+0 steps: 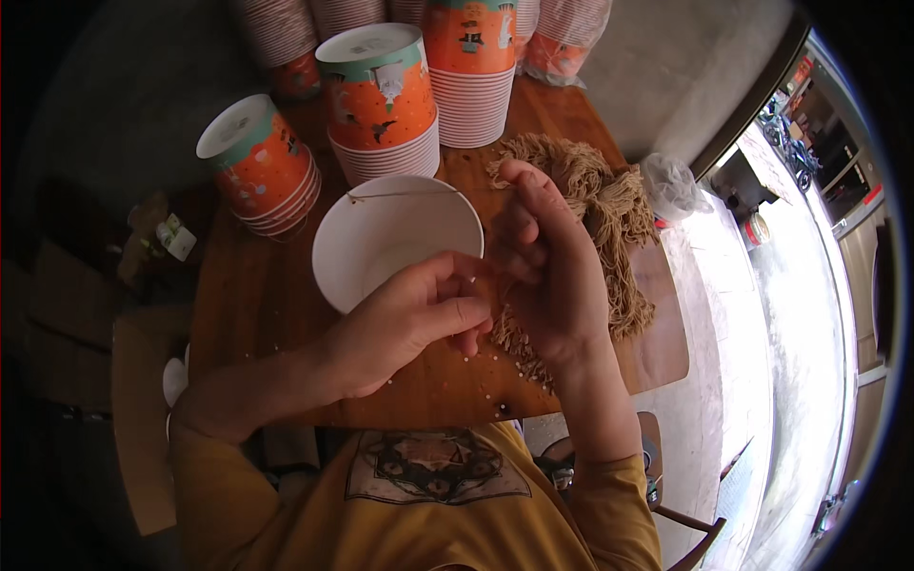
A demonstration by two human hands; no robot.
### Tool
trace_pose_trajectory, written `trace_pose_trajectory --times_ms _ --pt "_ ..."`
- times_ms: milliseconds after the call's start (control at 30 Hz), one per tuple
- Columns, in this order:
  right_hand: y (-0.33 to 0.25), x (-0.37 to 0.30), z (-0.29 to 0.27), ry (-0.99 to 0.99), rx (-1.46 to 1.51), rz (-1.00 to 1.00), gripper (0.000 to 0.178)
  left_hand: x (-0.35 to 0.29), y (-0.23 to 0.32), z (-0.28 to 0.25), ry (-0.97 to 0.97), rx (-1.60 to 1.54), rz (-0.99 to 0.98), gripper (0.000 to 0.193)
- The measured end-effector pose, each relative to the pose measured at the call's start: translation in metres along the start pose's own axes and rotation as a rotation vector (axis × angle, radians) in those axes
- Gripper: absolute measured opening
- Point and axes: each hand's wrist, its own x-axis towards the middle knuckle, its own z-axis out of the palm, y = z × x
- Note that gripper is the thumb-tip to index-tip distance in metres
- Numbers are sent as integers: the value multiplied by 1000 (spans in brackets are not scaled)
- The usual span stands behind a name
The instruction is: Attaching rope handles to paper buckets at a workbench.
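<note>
In front of me a white paper bucket (362, 249) lies tipped, its opening facing me, with a thin brown cord (419, 193) across the far side of its mouth. My left hand (419, 309) is in front of the bucket's near right rim, thumb and fingers drawn together; whatever they pinch is too small to make out. Close by on the right, my right hand (552, 262) is raised with its fingers curled, and their grip is partly hidden. Behind and beside it lies a bundle of tan twine cords (619, 224) with loose strands.
Upside-down stacks of orange printed paper buckets stand behind: a short stack (262, 176), a middle stack (381, 95) and a tall stack (471, 57). Bagged buckets (562, 48) sit against the wall. Small white bits dot the wooden table's (257, 324) near edge. A clear plastic bag (674, 186) is at right.
</note>
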Motion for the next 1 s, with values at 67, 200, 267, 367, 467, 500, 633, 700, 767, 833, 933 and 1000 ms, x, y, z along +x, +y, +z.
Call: trace_pose_trajectory --times_ms 67,200,267,367,467,500,633,700,767,833,933,1000 --pt "0 -1 -2 6 41 15 20 -1 1 8 25 29 -23 24" --pt "6 -2 0 -6 180 66 20 -3 -7 16 -29 148 -129 25" --pt "7 -3 -3 -22 216 90 19 -6 -14 19 -15 139 -100 27" --pt "3 2 -20 -5 175 87 19 -16 -18 23 -101 214 -275 32" --pt "4 10 -35 30 19 85 19 -40 -32 15 -148 299 -344 33" --pt "3 11 -41 73 -76 77 19 -45 -34 11 -163 359 -355 33" --pt "8 19 -78 99 -259 42 15 -64 -37 -6 -60 509 -298 27" --pt "12 22 -94 87 -977 -181 14 -65 -26 -5 -16 594 -260 23" --pt "13 9 -93 80 -1270 -374 14 -62 -18 -6 61 697 -155 21" --pt "12 -4 -80 41 -1414 -467 15 -57 -18 -7 41 784 -69 16" --pt "3 -14 -62 -45 -747 -61 16 -49 -21 -2 78 841 84 9" --pt "-5 -24 -46 -81 -527 39 16 -33 -33 5 154 679 263 27"
